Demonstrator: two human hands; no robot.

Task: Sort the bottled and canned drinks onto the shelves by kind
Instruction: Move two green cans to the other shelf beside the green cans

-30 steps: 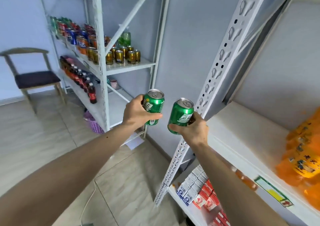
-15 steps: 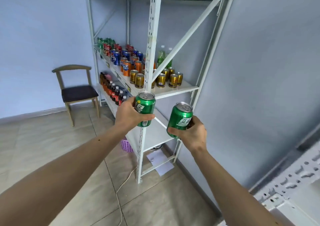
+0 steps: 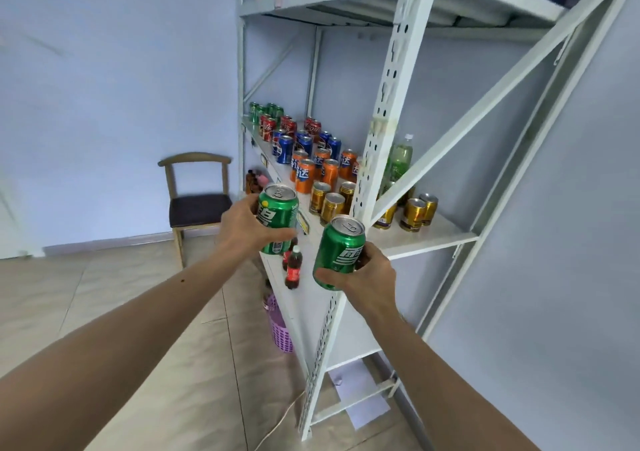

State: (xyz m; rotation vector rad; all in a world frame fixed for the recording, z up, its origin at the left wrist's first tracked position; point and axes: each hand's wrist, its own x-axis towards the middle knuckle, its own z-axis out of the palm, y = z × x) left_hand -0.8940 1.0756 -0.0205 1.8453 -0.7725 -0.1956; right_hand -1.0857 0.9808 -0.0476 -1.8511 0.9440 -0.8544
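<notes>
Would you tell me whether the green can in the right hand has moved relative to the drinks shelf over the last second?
Yes. The green can in the right hand has come closer to the shelf, now level with its gold cans.

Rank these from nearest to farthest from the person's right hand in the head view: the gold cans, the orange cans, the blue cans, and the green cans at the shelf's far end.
From the right hand:
1. Gold cans, just beyond it at the shelf's near end.
2. Orange cans, next row back.
3. Blue cans, farther along.
4. Green cans, at the far end.
</notes>
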